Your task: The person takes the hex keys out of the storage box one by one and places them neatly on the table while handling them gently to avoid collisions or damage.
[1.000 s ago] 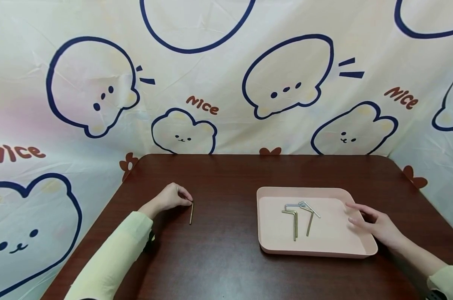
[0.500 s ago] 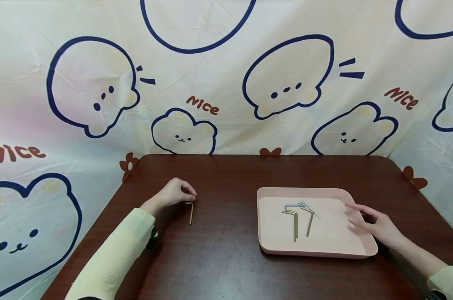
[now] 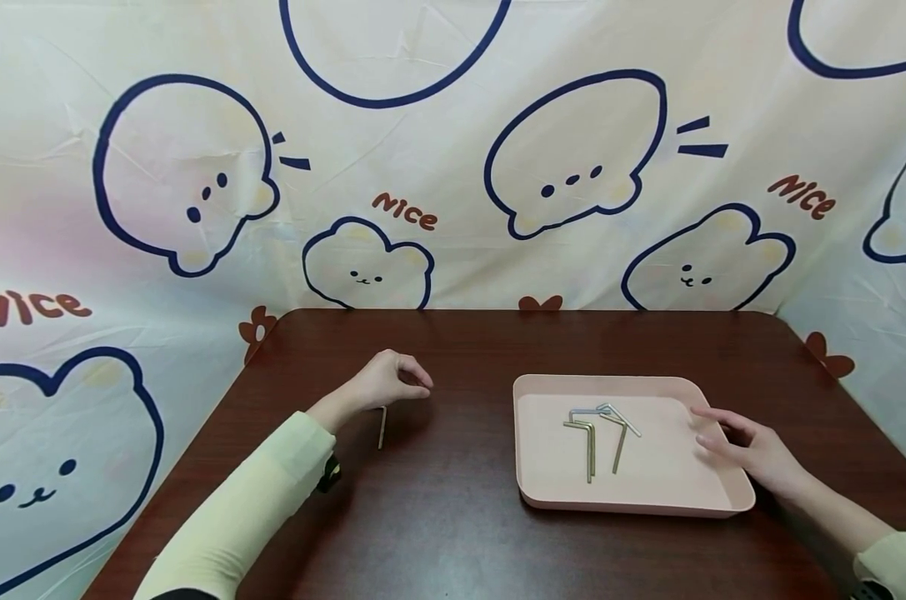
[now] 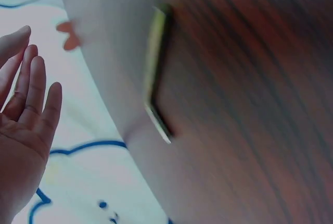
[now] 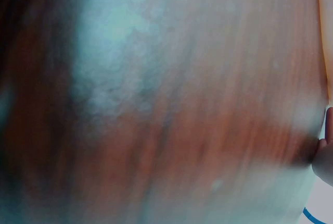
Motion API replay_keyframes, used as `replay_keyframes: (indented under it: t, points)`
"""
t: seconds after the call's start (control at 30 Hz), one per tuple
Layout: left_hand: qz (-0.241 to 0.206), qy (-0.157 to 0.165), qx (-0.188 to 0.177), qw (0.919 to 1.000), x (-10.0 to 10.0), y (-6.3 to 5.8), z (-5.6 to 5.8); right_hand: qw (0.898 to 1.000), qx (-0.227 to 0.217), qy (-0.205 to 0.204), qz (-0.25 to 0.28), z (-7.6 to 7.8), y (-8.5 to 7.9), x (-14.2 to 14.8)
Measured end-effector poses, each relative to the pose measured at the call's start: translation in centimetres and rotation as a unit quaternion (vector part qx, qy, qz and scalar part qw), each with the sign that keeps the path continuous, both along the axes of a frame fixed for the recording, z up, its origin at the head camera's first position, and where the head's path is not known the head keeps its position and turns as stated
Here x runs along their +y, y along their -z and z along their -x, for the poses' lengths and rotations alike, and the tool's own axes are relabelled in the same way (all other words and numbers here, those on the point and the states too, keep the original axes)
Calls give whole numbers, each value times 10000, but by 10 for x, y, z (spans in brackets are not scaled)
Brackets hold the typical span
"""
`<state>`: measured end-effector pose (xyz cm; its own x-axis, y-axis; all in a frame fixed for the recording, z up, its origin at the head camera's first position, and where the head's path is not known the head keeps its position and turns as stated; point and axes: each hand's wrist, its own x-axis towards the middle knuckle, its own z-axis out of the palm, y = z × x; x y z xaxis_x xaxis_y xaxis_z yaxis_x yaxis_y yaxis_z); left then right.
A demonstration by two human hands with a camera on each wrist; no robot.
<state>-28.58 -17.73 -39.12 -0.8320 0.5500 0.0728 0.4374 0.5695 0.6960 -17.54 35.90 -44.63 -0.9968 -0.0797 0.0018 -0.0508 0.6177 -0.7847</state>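
Observation:
A brass-coloured L-shaped hex key lies on the dark table, left of the middle. The left wrist view shows this hex key whole, apart from the fingers. My left hand is raised just behind and to the right of it, fingers loosely bent and holding nothing. At the right, my right hand grips the right rim of a pink tray, with part of the hand hidden by the rim. Several hex keys, brass-coloured and silver, lie in the tray's middle.
The brown wood-grain table has rounded far corners. Behind it and along the sides hangs a pale cloth printed with blue-outlined cartoon figures.
My left hand has let go of the brass-coloured hex key and moved right and away from it. The key stays lying on the table. My right hand and the tray have not moved.

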Motion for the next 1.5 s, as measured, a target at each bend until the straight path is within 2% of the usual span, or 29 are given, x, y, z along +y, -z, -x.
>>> replay_keyframes:
  t: [0.27,0.63,0.9,1.2,1.37,1.5]
  points:
    - [-191,649,57,9977,35,-13,-10,9998,-163,85,-127,2,1,0]
    - [-225,1216,1,9923,79,-30,-9,9999,-75,27,-77,1,1,0]
    - [-231,1534,-66,9879,108,-31,-6,9997,-220,67,-108,2,1,-2]
    - [-71,1703,-14,9854,137,-32,-1,9996,-238,44,127,4,-1,-2]
    - [155,1714,108,9850,154,-31,1,9999,-79,74,-46,3,1,-1]
    - [235,1772,56,9839,167,-27,0,10000,-2,78,-51,2,1,0]
